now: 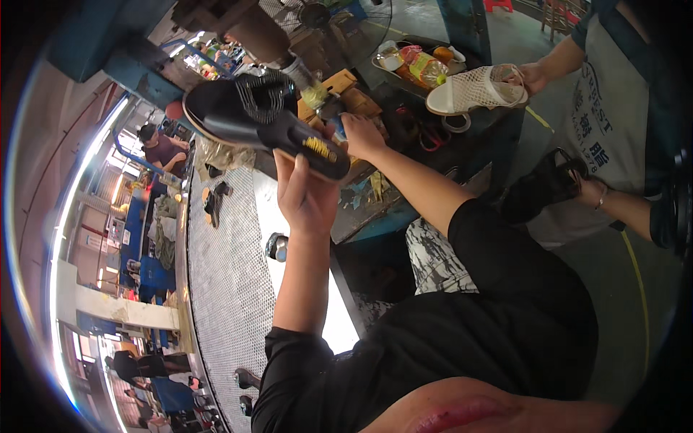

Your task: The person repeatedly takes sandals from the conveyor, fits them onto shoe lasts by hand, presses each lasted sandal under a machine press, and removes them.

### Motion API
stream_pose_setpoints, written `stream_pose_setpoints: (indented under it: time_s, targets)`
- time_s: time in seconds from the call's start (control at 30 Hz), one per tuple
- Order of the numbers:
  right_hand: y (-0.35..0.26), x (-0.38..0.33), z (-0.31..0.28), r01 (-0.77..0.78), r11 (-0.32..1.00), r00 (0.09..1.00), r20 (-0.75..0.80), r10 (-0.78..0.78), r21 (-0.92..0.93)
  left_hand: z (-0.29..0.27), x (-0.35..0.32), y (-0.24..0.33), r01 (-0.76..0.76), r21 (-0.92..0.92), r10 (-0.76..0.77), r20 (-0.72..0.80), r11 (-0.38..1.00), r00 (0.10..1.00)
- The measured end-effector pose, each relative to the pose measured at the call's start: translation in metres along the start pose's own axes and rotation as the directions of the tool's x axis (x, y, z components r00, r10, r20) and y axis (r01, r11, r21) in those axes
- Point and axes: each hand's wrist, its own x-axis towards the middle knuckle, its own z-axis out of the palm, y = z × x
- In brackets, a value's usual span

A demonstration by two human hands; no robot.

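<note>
A black sandal (238,112) with a pale sole edge and striped straps is held up in front of me, its toe to the left. My left hand (307,191) grips it under the heel end, where gold printing shows on the insole. Just right of that heel, my right hand (363,136) reaches over the dark workbench (361,216) with its fingers curled. Something dark and blue shows by its fingertips, but I cannot make out what they hold. Wooden blocks (354,90) lie right behind this hand.
At the right a co-worker holds out a white mesh sandal (476,92) and a black shoe (538,187). A tray (386,61) with bottles stands on the bench. Left runs a mesh-topped conveyor (224,267) carrying a few shoes. Machine metalwork (260,32) hangs above.
</note>
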Motion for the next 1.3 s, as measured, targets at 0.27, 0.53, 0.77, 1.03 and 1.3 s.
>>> stream_pose_setpoints:
  time_s: [0.27, 0.53, 0.77, 1.03, 1.3]
  targets:
    - [-0.014, 0.000, 0.011, -0.030, 0.984, 0.996, -0.075, 0.043, 0.177, 0.032, 0.063, -0.038, -0.234, 0.280, 0.215, 0.097, 0.931, 0.972]
    - [-0.036, -0.003, -0.025, -0.118, 0.976, 0.993, 0.022, 0.116, 0.186, 0.053, 0.075, -0.050, -0.291, 0.337, 0.249, 0.164, 0.895, 0.955]
    - [-0.051, 0.011, -0.050, -0.386, 0.919, 0.867, 0.307, 0.392, -0.084, 0.055, 0.072, -0.050, -0.335, 0.360, 0.293, 0.169, 0.871, 0.941]
    - [0.051, 0.006, 0.008, 0.012, 0.993, 1.000, -0.027, -0.015, -0.118, -0.025, -0.067, -0.063, 0.434, 0.015, -0.434, -0.012, 0.901, 0.901]
    - [-0.046, -0.086, -0.047, -0.283, 0.951, 0.958, -0.016, 0.287, 0.123, -0.055, -0.252, -0.036, 0.232, -0.152, -0.278, -0.503, 0.961, 0.819]
